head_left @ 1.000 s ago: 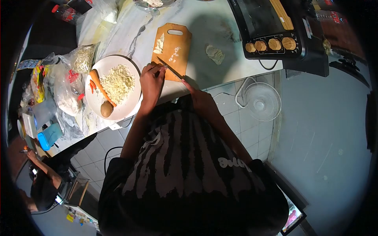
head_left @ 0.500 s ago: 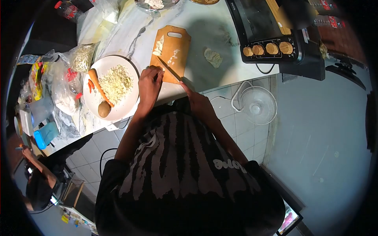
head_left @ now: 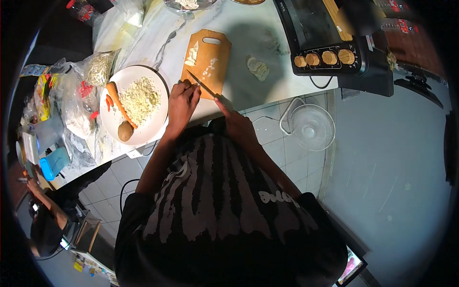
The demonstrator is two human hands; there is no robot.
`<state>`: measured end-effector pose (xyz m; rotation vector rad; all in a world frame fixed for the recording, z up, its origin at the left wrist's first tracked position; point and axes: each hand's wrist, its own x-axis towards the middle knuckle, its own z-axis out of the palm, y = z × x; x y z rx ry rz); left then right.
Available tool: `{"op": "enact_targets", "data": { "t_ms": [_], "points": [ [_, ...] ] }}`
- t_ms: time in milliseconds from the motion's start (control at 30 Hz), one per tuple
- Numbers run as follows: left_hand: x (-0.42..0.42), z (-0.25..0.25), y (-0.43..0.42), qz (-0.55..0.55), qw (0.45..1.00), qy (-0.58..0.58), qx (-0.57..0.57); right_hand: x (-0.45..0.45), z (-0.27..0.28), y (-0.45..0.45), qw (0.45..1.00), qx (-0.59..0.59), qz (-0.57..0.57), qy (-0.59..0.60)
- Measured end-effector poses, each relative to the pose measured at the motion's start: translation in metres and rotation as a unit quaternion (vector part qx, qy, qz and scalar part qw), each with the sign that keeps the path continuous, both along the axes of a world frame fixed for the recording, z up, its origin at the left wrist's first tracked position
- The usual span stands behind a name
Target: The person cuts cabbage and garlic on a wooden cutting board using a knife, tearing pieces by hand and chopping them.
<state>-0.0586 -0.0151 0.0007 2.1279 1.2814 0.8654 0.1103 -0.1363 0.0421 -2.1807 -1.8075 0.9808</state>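
Right hand: its fingers are clamping the handle end of the knife, the forefinger reaching out along it.
Knife: its blade is slanting from the right hand up past the left hand's fingertips, over the cutting board.
Left hand: its fingers are bunching together at the board's near left edge, just beside the blade; whether they are pinching a piece, one cannot tell.
White bits: they are lying on the board beyond both hands, across the blade from the left one.
Pale slices: they are resting straight ahead of the left hand.
Plate: it is sitting left of the left hand, holding chopped pale food and a carrot.
Blade change: it is showing a narrower, darker profile than half a second ago, its tip pointing slightly further left.
Cutting: the white bits are looking much the same, so the work is probably continuing in small strokes.
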Motion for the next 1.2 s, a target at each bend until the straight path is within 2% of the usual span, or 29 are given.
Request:
{"op": "enact_targets", "data": {
  "t_ms": [200,267,400,467,600,700,767,900,967,1100,1167,1200],
  "points": [
    [0.001,-0.007,0.003,0.000,0.999,-0.021,0.026,0.006,0.004,0.004,1.000,-0.009,0.004,-0.010],
    [0.001,-0.005,0.002,0.017,0.998,-0.053,0.012,0.006,-0.004,-0.002,0.997,0.032,0.002,0.067],
    [-0.001,-0.005,0.002,0.036,0.998,-0.043,-0.016,0.005,-0.008,-0.005,0.995,0.044,0.017,0.092],
    [-0.002,-0.003,0.001,0.035,0.999,-0.013,0.000,0.004,-0.009,-0.006,0.988,0.098,0.013,0.121],
    [-0.004,0.000,0.000,0.030,0.999,0.006,-0.029,0.003,-0.004,-0.006,0.989,0.075,0.001,0.125],
    [-0.004,0.002,-0.001,0.024,0.999,0.011,-0.039,0.003,-0.002,-0.004,0.992,0.045,-0.004,0.116],
    [-0.004,0.001,0.000,0.019,1.000,0.003,0.001,0.000,0.000,0.000,0.999,-0.026,-0.002,0.048],
    [-0.004,-0.002,0.000,0.017,1.000,-0.007,0.023,-0.004,0.000,0.002,1.000,-0.019,-0.004,0.007],
    [-0.004,-0.003,-0.001,0.027,0.999,-0.020,0.006,-0.002,-0.007,0.001,0.999,0.026,-0.015,0.030],
    [-0.003,0.000,0.002,0.049,0.996,-0.039,-0.059,0.001,-0.010,-0.005,0.997,0.020,-0.017,0.072],
    [-0.003,-0.001,0.005,0.065,0.992,-0.051,-0.091,0.001,-0.015,-0.010,0.987,0.109,-0.010,0.115],
    [-0.003,-0.001,0.006,0.064,0.993,-0.051,-0.090,0.001,-0.011,-0.008,0.987,0.109,-0.010,0.115]
  ]
}}
